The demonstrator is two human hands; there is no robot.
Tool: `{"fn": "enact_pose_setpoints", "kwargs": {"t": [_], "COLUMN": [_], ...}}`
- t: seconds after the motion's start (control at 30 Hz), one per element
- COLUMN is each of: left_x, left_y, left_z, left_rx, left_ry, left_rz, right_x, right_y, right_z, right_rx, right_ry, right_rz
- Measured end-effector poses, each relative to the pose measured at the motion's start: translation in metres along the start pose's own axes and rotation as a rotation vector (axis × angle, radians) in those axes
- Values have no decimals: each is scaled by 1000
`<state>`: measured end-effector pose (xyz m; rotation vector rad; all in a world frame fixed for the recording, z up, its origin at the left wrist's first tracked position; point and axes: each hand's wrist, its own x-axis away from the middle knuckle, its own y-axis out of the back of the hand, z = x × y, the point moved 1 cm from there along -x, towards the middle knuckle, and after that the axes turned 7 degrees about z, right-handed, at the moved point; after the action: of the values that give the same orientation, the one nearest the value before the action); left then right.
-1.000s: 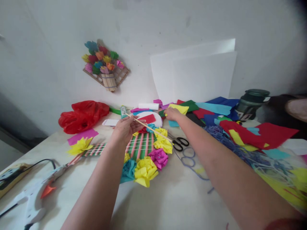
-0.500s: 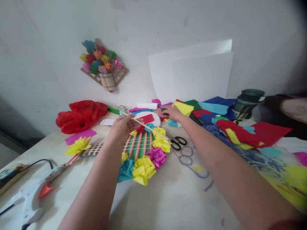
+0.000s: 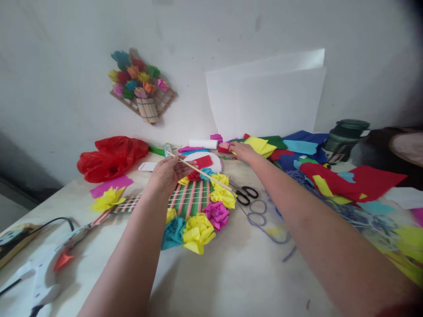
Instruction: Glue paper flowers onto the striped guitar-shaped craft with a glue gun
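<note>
The left hand is pinching a thin wooden stick between thumb and fingers, and its fingers are covering part of the stick. The stick is slanting over the upper edge of a woven panel, its far end hovering or resting by a yellow paper flower; which of the two is hard to tell. The left forearm is hiding the stretch where the panel is meeting its narrow neck.

The hands are staying well apart. The right hand is lying over the paper scraps along the back of the bench; its fingertips are blurring into red and pink pieces, so whether they are gripping anything cannot be told. The right forearm is blocking part of the blue cord tangle.

The scissors are showing black handles, while their blades are blending into the clutter. At lower left, the cable of a white glue gun is running out of view, and the left edge is cutting off a power strip. At far right, a dark shape is standing too indistinct to name.
</note>
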<state>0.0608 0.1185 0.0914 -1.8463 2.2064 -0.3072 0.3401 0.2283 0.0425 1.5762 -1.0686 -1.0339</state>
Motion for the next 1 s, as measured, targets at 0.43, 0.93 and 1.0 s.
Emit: {"fn": "enact_pose_setpoints", "kwargs": {"t": [0.43,0.93,1.0], "left_x": [1,3,3], "left_y": [-1,0,0], "left_z": [-1,-3,-3], "left_rx": [14,29,28], "left_ry": [19,-16,-15], "left_rz": [10,44,42], "right_x": [7,16,17], "right_y": [4,-10,-13], "right_z": [6,21,24], "right_rx": [-22,96,97], "right_ry": [-6,65,91], "right_rz": [249,194,165]}}
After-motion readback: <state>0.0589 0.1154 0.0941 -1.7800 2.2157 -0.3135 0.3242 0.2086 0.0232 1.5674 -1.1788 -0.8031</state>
